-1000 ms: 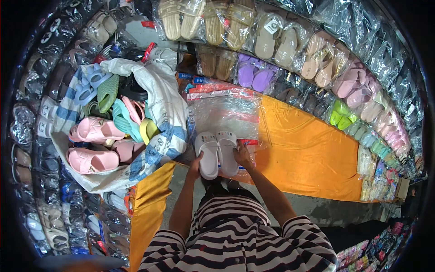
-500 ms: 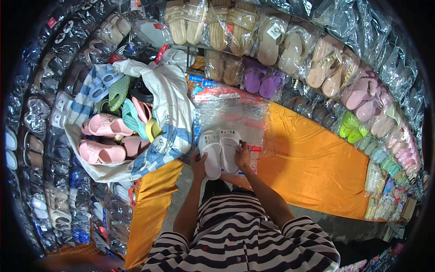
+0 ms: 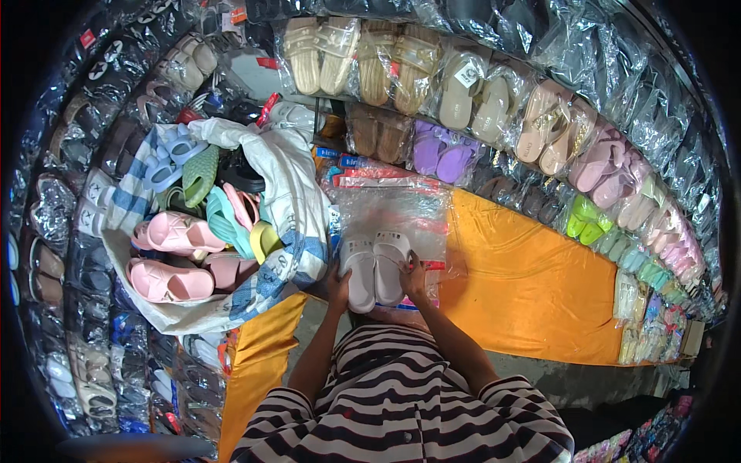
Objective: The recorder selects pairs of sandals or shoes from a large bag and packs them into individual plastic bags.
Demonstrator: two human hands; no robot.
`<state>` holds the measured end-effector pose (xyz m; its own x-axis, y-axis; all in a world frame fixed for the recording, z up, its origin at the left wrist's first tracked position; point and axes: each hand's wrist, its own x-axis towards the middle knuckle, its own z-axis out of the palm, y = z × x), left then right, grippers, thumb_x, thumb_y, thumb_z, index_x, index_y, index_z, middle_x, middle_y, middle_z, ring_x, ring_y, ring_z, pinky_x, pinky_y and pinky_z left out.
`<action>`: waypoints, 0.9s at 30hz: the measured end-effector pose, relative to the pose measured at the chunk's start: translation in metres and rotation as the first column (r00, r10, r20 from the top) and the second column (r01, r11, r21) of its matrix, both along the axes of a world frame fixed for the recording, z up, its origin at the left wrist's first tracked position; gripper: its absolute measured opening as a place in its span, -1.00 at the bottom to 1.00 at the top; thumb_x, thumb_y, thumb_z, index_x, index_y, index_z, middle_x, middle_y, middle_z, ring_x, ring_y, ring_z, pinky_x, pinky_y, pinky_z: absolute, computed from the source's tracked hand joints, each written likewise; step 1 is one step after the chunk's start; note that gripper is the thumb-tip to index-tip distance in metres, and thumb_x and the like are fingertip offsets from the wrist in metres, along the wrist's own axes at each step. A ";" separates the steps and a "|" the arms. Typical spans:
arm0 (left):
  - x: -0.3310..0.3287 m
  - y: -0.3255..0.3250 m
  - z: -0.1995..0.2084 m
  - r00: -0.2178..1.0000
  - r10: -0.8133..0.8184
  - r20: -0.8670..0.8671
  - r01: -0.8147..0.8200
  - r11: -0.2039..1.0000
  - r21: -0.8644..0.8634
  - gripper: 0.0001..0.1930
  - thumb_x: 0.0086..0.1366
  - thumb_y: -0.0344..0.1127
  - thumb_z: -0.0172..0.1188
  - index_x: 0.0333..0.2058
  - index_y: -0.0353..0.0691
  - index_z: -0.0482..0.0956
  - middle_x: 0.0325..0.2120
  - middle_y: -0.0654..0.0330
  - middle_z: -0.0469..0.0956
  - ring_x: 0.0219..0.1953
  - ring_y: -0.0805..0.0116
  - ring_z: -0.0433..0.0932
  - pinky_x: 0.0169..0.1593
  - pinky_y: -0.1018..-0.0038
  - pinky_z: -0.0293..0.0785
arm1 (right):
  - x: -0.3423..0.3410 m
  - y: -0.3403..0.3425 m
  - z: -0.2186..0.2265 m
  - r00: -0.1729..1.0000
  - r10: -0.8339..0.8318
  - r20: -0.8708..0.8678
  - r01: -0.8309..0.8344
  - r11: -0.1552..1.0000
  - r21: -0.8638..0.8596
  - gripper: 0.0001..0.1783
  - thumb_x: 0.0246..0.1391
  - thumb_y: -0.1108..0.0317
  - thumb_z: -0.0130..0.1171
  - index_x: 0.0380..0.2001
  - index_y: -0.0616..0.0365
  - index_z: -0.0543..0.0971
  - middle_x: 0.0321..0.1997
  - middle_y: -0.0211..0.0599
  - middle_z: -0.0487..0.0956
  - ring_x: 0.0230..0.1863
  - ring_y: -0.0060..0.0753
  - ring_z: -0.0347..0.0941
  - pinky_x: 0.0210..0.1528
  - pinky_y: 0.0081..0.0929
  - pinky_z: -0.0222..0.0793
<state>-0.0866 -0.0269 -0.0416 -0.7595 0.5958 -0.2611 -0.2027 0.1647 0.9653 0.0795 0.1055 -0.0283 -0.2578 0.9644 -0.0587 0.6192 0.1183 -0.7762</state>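
A pair of pale grey slide sandals (image 3: 388, 279) lies side by side in front of me, over clear plastic bags (image 3: 397, 207). My left hand (image 3: 338, 290) is closed on the outer edge of the left sandal, and my right hand (image 3: 414, 281) grips the outer edge of the right one. Small dark printed marks show on their straps. Under the sandals, the bags are stacked with red and blue printing along their far edge.
To the left stands a white and blue woven sack (image 3: 289, 224) full of loose sandals, with pink slides (image 3: 171, 279) on top. An orange cloth (image 3: 532, 285) covers the surface at right. Rows of plastic-wrapped sandals (image 3: 463, 92) curve around the far side and both flanks.
The surroundings sit slightly lower in the picture, as the view has tilted a little. Both hands keep hold of the sandals, which have shifted only slightly.
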 end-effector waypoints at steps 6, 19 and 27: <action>0.000 -0.002 0.019 0.973 0.027 -0.231 -0.095 0.954 -0.286 -0.52 0.04 -0.16 0.36 -0.13 -0.39 0.56 -0.34 0.00 0.60 -0.29 0.20 0.57 -0.07 0.39 0.40 | -0.005 -0.016 0.005 0.991 -0.085 -0.101 0.072 0.989 -0.125 -0.46 0.04 0.24 0.17 0.07 0.23 0.33 -0.14 0.11 0.51 -0.11 0.09 0.47 -0.06 -0.20 0.37; -0.007 -0.004 0.016 0.986 0.008 0.167 -0.004 1.000 -0.024 -0.28 -0.03 -0.15 0.43 0.03 -0.35 0.26 -0.11 0.02 0.39 -0.03 0.20 0.39 0.00 0.33 0.33 | -0.009 -0.010 0.027 0.991 -0.055 -0.125 0.027 0.975 -0.221 -0.33 0.00 0.29 0.24 0.16 0.18 0.22 -0.05 0.04 0.49 -0.10 -0.09 0.48 -0.20 -0.28 0.42; -0.037 -0.043 0.036 0.652 -0.696 -0.301 0.673 0.714 -0.194 0.47 -0.38 -0.06 0.58 0.27 -0.42 -0.43 0.30 -0.21 -0.25 0.36 0.00 -0.21 0.35 0.27 -0.16 | 0.023 -0.006 0.058 0.750 0.361 -0.554 -0.641 0.604 -0.474 0.48 -0.34 0.35 0.51 0.30 0.16 -0.52 0.34 0.04 0.02 0.30 -0.12 0.10 0.24 -0.24 0.17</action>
<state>-0.1233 -0.0703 -0.0051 -0.1857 0.9738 -0.1313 0.3162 0.1857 0.9303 0.1022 0.0992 0.0300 -0.8209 0.4479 -0.3543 0.2615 -0.2568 -0.9304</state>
